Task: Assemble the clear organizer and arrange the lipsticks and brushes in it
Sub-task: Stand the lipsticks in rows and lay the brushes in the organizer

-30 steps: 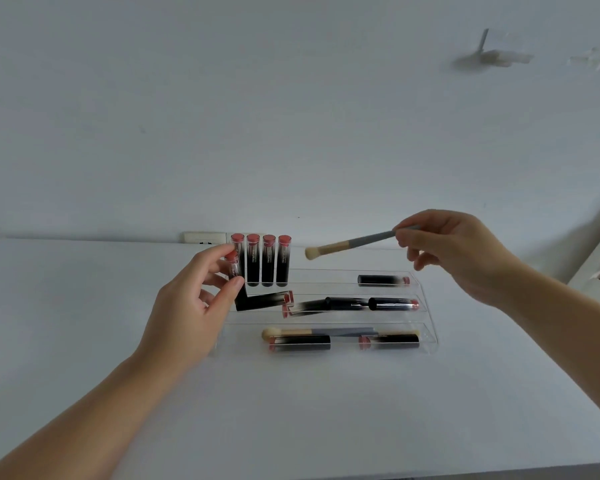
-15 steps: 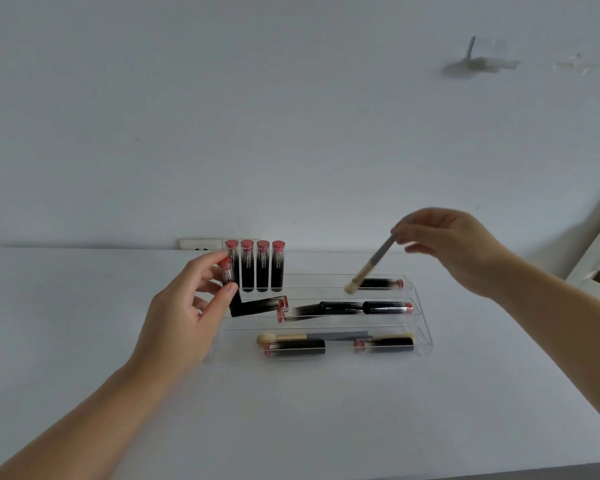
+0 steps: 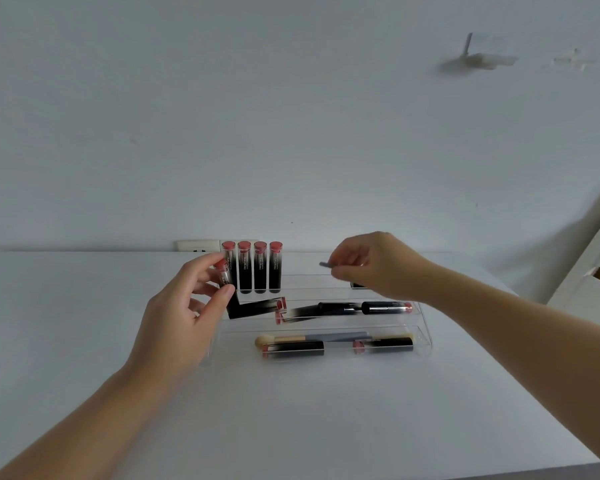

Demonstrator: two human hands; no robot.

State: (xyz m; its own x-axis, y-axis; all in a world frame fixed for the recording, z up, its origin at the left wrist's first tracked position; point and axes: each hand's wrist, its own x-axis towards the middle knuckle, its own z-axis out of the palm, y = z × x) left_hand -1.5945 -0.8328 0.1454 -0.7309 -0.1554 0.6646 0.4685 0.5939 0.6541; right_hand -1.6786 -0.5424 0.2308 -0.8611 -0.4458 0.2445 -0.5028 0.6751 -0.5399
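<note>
1. Head view, nearest: bare white table [image 3: 291, 410], with both forearms reaching in from the lower corners.
2. Front tray of the clear organizer [image 3: 425, 344] holds a brush [image 3: 291, 338] lying left-right, bristles pointing left, and two lipsticks lying along the same line in front of it.
3. Middle tier holds more lipsticks lying roughly left-right, one of them tilted.
4. Left hand [image 3: 181, 317] pinches a lipstick [image 3: 223, 274] between thumb and fingers, nearly upright with its red end up, at the organizer's left end.
5. Right hand [image 3: 378, 265] is closed on a second brush [image 3: 326, 264] above the back tier; only its grey handle tip shows, pointing left.
6. Farthest, four lipsticks [image 3: 252, 266] stand upright in a row at the back left, red ends up, just beside the held one.
</note>
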